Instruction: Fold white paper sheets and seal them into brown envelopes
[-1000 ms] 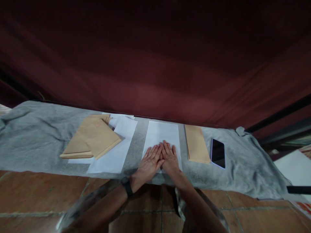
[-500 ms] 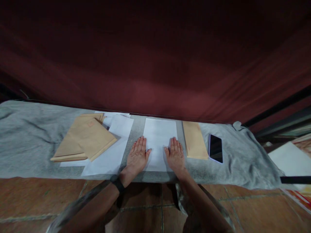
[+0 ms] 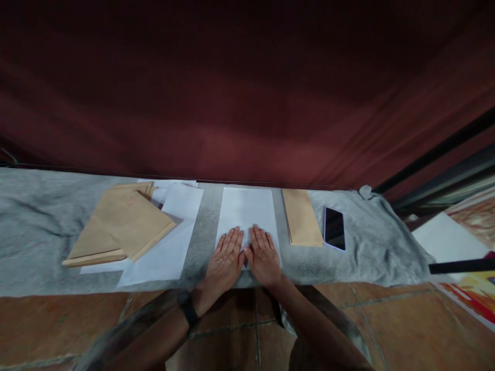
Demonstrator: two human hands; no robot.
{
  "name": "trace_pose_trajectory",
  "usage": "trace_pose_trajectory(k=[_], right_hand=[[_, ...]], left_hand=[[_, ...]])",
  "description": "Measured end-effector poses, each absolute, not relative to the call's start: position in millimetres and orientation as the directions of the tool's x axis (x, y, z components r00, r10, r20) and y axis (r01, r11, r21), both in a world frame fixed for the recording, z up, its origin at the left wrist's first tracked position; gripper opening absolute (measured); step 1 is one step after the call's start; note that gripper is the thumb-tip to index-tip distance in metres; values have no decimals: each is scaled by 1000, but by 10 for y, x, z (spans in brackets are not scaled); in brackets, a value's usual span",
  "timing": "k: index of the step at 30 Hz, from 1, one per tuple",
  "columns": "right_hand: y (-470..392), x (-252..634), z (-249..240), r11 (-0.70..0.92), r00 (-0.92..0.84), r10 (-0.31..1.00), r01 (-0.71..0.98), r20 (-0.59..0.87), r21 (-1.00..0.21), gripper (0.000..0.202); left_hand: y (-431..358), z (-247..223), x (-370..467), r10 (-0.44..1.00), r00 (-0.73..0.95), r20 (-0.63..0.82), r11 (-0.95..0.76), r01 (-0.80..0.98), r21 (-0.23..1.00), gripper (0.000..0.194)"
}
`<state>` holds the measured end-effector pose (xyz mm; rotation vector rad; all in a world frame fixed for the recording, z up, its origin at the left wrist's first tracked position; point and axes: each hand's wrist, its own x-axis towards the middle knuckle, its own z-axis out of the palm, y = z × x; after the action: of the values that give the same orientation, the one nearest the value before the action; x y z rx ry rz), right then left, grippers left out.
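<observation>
A white sheet of paper [image 3: 248,206] lies lengthwise in front of me on a grey cloth. My left hand [image 3: 226,260] rests flat on its lower left part, fingers stretched forward. Beside it my right hand [image 3: 264,255] lies flat on the lower right part, also stretched out. The two thumbs meet or nearly meet near the middle of the sheet. Neither hand grips anything. The palms hide the lower part of the paper.
To the left, brown envelopes [image 3: 116,216] overlap more white sheets [image 3: 181,242]. A stack of narrow brown envelopes [image 3: 303,219] and a phone [image 3: 334,229] lie to the right. Grey cloth [image 3: 367,242] covers the narrow surface; a dark red curtain [image 3: 240,149] hangs behind.
Both hands have slid inward over the paper, from its side edges toward its middle, and now sit close together. The view has shifted slightly.
</observation>
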<state>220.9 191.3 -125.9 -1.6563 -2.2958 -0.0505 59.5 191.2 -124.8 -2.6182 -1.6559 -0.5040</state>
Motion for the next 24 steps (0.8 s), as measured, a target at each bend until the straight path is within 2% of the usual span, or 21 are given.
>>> trace_pose_trajectory(k=[9,13,19,24], right_hand=[[1944,2391,-1278,172,-129,948,977,291,-126,62],[2086,2390,-1207,152,-104,960,973,259,-173,61],[2597,2212,-1000,188,-142,979,913,148,-361,60],[2891,1989,-1023,239,-218,971,887,96,-396,58]], left_hand=[[1991,-1228,296,936,221,274,-280,940,197,66],[2155,-1150,290,945,167,280,-224,957,185,65],[2614,-993,637,922,320,217,-359,917,174,59],[2905,-1075,746,927,355,118,-367,925,101,60]])
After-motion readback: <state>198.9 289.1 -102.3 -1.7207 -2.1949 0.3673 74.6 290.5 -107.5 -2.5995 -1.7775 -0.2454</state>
